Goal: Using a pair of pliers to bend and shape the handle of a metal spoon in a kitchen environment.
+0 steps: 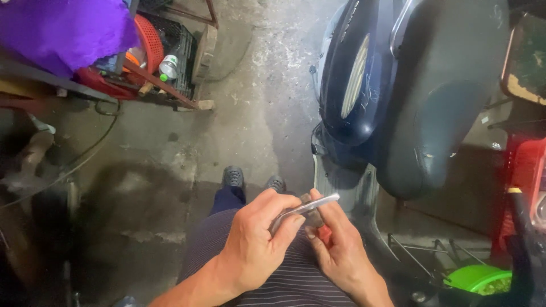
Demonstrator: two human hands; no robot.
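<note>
Holding: left hand (253, 241) closed on a bent metal tool (304, 208)
Right hand (335, 244): fingers curled – perhaps pinching a small dark part (311, 217)
Beside: dark blue scooter (398, 85) – on concrete floor (239, 131)

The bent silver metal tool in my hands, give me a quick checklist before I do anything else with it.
1. Left hand grips the bent silver metal tool: ok.
2. Right hand supports a small dark part under the tool: ok.
3. Tool seated on the part: cannot tell, fingers hide it.
4. Dark blue scooter apart from both hands: ok.
5. Feet in dark shoes flat on the concrete floor: ok.
</note>
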